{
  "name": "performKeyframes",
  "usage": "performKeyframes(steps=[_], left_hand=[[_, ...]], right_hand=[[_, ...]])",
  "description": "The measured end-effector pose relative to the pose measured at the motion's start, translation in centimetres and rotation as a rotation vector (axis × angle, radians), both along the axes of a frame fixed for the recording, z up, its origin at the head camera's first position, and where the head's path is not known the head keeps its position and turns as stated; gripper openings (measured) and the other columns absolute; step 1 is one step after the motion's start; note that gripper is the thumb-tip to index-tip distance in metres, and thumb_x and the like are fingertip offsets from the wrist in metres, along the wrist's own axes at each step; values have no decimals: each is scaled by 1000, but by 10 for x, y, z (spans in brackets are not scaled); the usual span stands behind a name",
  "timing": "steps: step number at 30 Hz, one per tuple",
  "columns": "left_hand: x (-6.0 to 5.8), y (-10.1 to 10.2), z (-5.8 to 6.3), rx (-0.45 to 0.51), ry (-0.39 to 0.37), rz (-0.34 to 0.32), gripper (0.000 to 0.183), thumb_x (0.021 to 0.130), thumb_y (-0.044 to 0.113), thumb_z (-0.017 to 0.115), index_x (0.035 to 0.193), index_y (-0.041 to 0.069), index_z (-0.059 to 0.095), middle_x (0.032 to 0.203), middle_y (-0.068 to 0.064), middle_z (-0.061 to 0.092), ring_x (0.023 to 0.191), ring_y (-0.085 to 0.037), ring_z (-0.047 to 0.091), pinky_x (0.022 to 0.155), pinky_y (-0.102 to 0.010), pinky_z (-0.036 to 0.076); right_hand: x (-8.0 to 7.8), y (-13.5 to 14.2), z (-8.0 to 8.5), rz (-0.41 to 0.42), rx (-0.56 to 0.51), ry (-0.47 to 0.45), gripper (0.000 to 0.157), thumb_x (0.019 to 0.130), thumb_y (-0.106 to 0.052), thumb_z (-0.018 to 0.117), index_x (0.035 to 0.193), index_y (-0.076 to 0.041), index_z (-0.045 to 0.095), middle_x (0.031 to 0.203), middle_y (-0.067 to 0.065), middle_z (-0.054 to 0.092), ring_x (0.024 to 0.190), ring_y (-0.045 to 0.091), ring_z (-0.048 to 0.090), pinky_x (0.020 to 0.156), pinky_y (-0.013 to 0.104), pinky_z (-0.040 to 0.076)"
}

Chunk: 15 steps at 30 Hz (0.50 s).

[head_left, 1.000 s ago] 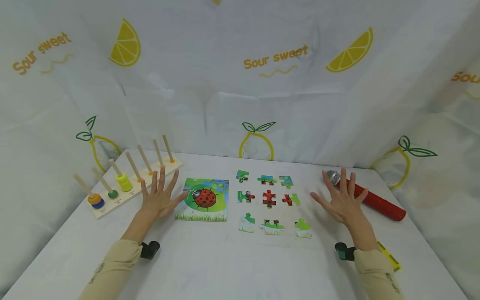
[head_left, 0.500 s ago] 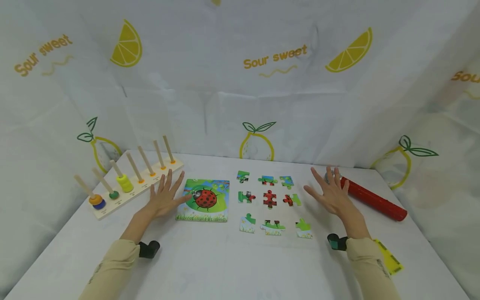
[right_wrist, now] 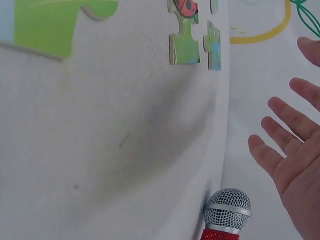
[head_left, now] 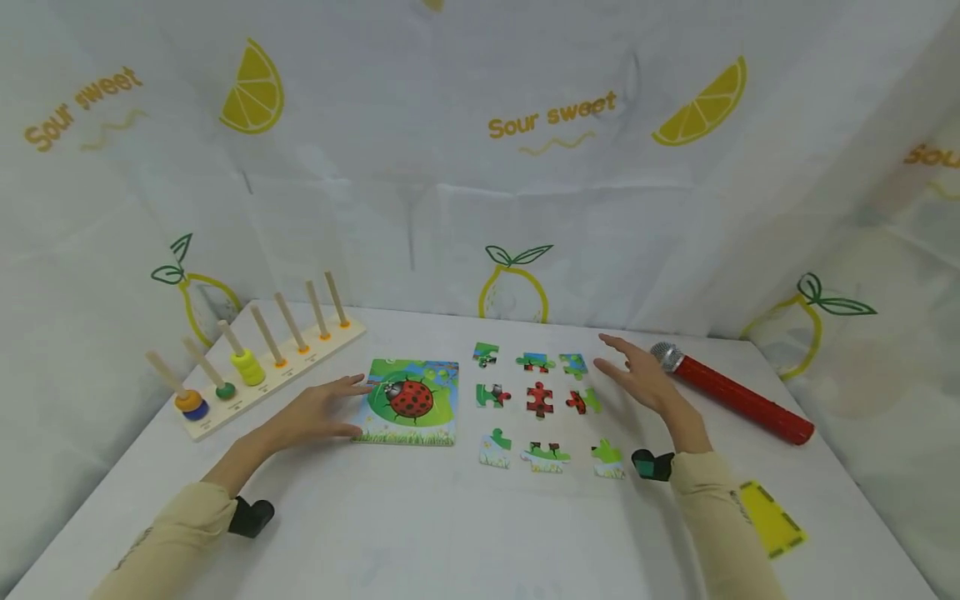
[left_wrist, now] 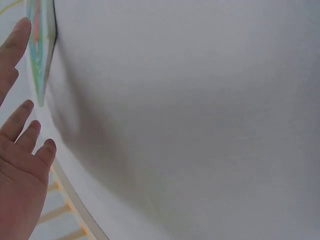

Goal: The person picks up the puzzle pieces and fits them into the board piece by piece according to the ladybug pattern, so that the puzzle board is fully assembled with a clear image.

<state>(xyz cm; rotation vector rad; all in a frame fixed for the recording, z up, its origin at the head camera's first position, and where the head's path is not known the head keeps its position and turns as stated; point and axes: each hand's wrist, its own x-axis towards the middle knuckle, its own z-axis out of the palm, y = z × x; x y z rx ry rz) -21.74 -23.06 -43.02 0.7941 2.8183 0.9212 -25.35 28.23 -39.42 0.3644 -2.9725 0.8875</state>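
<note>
My left hand (head_left: 313, 414) is at the left edge of a square ladybug puzzle board (head_left: 411, 402), thumb and fingers spread apart and overlapping its edge in the head view. In the left wrist view the fingers (left_wrist: 22, 120) are loosely extended beside the board (left_wrist: 44, 50). Loose jigsaw pieces lie in three rows right of the board, the red ladybug-body piece (head_left: 539, 400) in the middle. My right hand (head_left: 643, 379) hovers right of these rows, fingers extended and holding nothing. Below it in the right wrist view lie a green-and-red piece (right_wrist: 185, 47) and other pieces.
A wooden peg stand (head_left: 277, 375) with coloured beads stands at the left. To the right lie a red microphone (head_left: 742, 400) with a silver head and a yellow card (head_left: 772, 518) with dark marks. A white lemon-printed cloth (head_left: 420, 217) hangs behind the table.
My left hand has lowered and turned toward the puzzle board's left edge. My right hand has moved left, away from the microphone and toward the loose pieces. The pieces stay where they were.
</note>
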Motion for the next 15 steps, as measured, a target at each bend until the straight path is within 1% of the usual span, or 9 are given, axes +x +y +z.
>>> performKeyframes(steps=[2,4,6,10,15], left_hand=[[1,-2,-4,-5,36,-18,62,75,28,81,128,4,61,141,-24,46,130,-45,40,102,-57,36],[1,-4,-7,3,68,-33,55,74,24,82,122,2,65,137,-25,50,128,-45,43,102,-56,37],[1,-4,-8,6,80,-37,49,73,22,82,116,3,69,134,-24,53,127,-44,45,102,-55,37],[2,-4,-6,-18,69,-40,43,72,24,83,109,6,72,131,-22,56,125,-44,46,102,-55,38],[2,-4,-3,-46,66,-65,40,73,26,82,107,7,73,131,-22,56,124,-48,45,100,-61,35]], right_hand=[[-4,-4,-2,3,-45,21,57,98,-31,54,141,4,40,141,29,43,128,45,40,103,59,36],[-9,-8,-4,5,-102,31,51,97,-24,57,138,5,45,135,28,49,124,44,46,100,58,39],[-14,-13,-7,10,-173,24,47,96,-19,59,135,5,47,132,27,53,121,43,50,99,57,41],[-22,-24,-9,47,-369,-50,49,95,-16,61,136,6,45,131,27,53,120,41,53,100,53,42],[-30,-41,-12,64,-517,-138,53,93,-16,64,138,5,44,134,25,52,123,37,51,103,49,40]])
